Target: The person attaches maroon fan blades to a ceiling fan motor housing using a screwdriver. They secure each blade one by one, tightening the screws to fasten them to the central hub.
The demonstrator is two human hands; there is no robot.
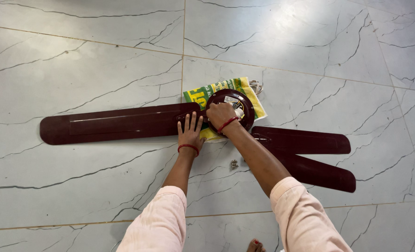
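**Ceiling fan dismantled on tiled floor**

Nearest: toes of a bare foot [255, 245] at bottom edge. Pale pink sleeves, both arms reaching forward. Small metal screws [234, 164] loose on the marble floor [76, 186], between the forearms. Left hand [190, 132], red thread at wrist, pressed flat with fingers spread on the root of the long maroon blade [114, 123]. Right hand [220, 115] curled over the round maroon motor housing [237, 105]; whether it grips anything, cannot tell. Two detached blades [310, 156] lie stacked to the right. Housing rests on a green-and-yellow cloth bag [207, 93].
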